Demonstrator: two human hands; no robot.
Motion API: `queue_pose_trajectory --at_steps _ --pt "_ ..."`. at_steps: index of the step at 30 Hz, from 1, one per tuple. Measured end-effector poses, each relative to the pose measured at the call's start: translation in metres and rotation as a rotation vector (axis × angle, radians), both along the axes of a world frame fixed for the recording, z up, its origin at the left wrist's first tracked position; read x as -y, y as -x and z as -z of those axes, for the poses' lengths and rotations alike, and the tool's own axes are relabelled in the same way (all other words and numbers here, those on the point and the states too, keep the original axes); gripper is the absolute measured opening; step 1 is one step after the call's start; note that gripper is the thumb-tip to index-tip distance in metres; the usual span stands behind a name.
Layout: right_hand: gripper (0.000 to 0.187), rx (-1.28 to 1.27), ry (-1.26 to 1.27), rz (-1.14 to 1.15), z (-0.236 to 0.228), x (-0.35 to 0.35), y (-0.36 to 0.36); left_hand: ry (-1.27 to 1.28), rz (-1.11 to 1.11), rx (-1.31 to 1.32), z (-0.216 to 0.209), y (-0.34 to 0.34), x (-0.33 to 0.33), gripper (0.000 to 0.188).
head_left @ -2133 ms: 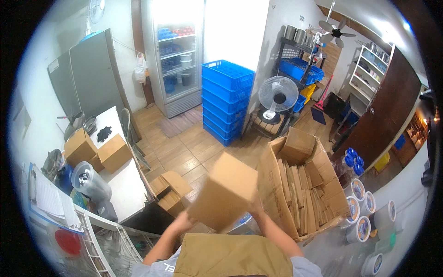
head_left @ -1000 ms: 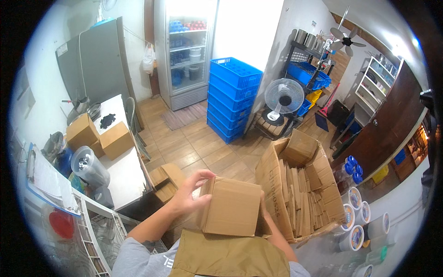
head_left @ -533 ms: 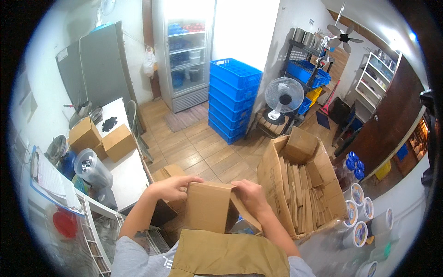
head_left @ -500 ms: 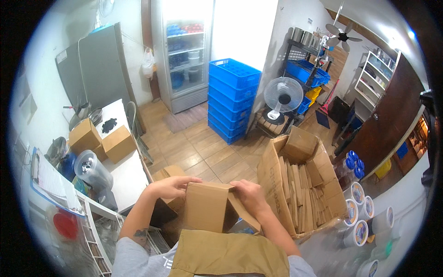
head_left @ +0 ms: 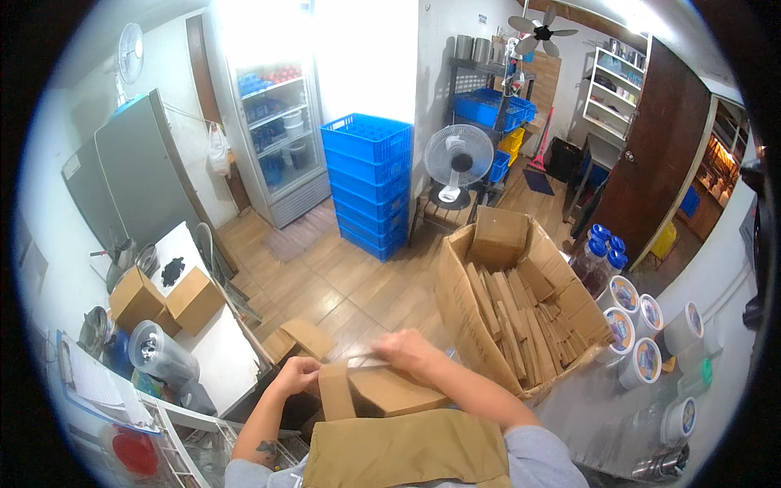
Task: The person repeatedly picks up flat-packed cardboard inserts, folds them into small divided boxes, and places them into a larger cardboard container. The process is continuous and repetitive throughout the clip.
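A small brown cardboard box [head_left: 394, 392] lies tilted close to my body, partly hidden by a tan apron [head_left: 407, 439]. At the box's left flap, my left hand [head_left: 299, 376] is closed with its fingertips pinching the cardboard. My right hand [head_left: 404, 351] is curled over the far edge, gripping it; its fingertips are partly hidden. A pale strip shows along that edge between the hands, too blurred to name. To the right stands a large open carton [head_left: 464, 325], holding several flattened cardboard pieces [head_left: 521, 321].
Two brown boxes [head_left: 194, 302] and a clear plastic tub [head_left: 163, 351] stand on the white table [head_left: 232, 358] at left. White-lidded tubs [head_left: 643, 362] and blue-capped bottles [head_left: 606, 252] line the right counter. Stacked blue crates [head_left: 370, 187] and a fan [head_left: 458, 159] stand beyond.
The box has been turned and lowered, now lying more on its side. My left hand has gone from spread fingers to a pinch; my right hand has moved left. The view has shifted right.
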State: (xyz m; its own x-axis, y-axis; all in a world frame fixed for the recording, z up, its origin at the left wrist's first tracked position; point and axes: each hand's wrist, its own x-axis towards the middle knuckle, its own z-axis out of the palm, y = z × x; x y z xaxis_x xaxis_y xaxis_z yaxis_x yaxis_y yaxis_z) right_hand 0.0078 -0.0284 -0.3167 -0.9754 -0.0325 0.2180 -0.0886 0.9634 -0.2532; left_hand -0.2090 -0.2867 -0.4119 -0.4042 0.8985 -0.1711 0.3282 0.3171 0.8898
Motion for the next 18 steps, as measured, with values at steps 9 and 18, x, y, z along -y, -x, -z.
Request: queue_pose_trajectory --at_steps 9,18 --pt "0.004 -0.545 -0.230 0.050 -0.105 0.002 -0.040 0.075 -0.413 0.469 0.040 -0.012 0.052 0.025" --pt "0.014 -0.713 -0.064 -0.042 -0.082 0.006 -0.041 -0.263 -1.123 0.489 0.112 -0.014 0.031 0.054"
